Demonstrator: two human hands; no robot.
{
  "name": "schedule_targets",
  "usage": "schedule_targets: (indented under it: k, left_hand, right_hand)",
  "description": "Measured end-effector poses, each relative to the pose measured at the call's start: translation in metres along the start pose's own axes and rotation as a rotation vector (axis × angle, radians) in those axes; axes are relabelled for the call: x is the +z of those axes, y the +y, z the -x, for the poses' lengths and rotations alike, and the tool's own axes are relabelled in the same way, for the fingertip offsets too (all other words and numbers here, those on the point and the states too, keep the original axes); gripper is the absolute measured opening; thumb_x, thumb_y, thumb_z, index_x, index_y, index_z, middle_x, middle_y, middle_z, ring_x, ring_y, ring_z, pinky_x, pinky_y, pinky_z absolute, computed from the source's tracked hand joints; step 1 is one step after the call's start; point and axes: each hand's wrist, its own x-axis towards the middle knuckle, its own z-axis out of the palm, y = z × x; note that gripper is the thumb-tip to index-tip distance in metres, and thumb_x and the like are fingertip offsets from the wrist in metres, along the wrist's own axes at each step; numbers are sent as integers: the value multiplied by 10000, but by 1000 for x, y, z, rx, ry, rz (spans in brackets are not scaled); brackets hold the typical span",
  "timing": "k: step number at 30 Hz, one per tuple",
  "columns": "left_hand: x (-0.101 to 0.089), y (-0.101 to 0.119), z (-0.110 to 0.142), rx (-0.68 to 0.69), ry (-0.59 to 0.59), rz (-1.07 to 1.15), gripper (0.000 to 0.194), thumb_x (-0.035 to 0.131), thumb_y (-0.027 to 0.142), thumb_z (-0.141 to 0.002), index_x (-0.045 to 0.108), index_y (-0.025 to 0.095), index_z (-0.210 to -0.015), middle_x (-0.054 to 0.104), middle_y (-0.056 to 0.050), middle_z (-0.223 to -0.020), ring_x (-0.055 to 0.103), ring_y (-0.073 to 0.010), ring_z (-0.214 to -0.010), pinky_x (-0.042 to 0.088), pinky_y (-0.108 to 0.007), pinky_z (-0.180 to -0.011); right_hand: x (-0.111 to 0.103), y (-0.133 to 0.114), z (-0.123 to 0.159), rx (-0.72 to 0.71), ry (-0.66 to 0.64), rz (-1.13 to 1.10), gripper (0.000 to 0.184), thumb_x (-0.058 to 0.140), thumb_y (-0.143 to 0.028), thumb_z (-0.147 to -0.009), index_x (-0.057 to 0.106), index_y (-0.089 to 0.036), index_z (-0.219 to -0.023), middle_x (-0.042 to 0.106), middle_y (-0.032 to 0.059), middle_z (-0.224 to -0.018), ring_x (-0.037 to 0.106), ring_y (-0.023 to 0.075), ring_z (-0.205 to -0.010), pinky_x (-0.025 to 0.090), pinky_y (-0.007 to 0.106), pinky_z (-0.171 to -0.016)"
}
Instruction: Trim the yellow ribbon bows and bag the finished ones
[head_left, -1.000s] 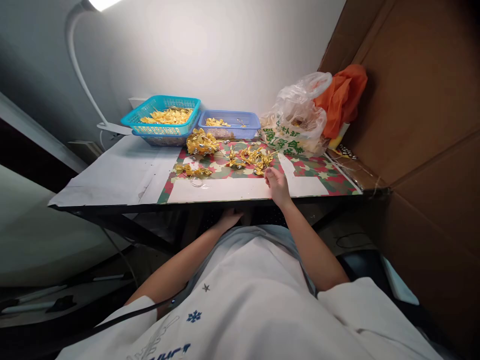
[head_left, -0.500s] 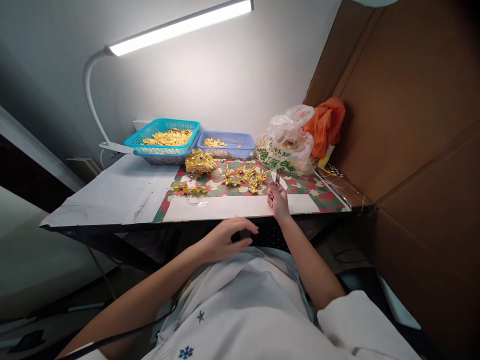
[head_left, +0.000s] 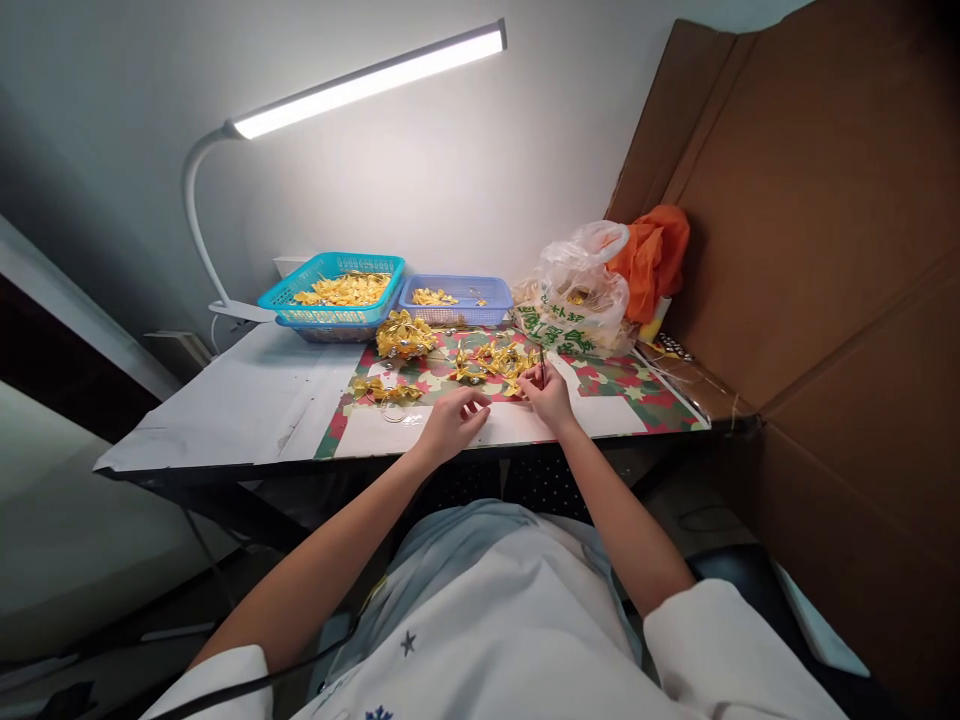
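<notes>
My right hand (head_left: 551, 400) is closed around a slim dark tool (head_left: 542, 362), which points up past the fingers; its exact kind is too small to make out. The fingertips reach the near edge of a cluster of gold flower pieces (head_left: 491, 360) with small silvery beads. Over the white strip at the table's front, my left hand (head_left: 452, 425) has loosely bent fingers, with a gap at the thumb and nothing visible in them. To its left lies a smaller gold flower piece (head_left: 388, 390) with a thin wire loop. Behind that sits a gold flower bunch (head_left: 405, 336).
A teal basket (head_left: 274, 290) of yellow-gold pieces stands at the back left, beside a purple basket (head_left: 457, 312) with fewer pieces. At the back right are a plastic bag (head_left: 577, 285), orange cloth (head_left: 652, 260) and a cardboard wall (head_left: 810, 220). A lamp (head_left: 375, 80) hangs above.
My left hand has moved up and forward from my lap to over the table edge. My right hand has shifted slightly left, toward the gold cluster, still with the tool.
</notes>
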Motion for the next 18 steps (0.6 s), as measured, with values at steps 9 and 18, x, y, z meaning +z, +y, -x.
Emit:
schedule_targets:
  k: [9,18]
  left_hand:
    - [5,-5,-11,-166,-98,329,431,715,472,-740,590,149,-995,652,-2,-679,563,-111,-495,436,-227,-494]
    - [9,-3,-16,-218,-154,473,310,726,373,-705,647,151,-907,625,22,-630,527,-89,-501,409,-203,-489]
  right_hand:
    - [3,-13,14,-98,-287,-128,265,549,-318,-774,306,-238,-705,478,-41,-751,489,103,-653,486,281,-661]
    - [5,-13,17,-187,-340,-210,238,567,-248,-810,350,-234,-714,519,-35,-754,518,115,-674,464,300,-681]
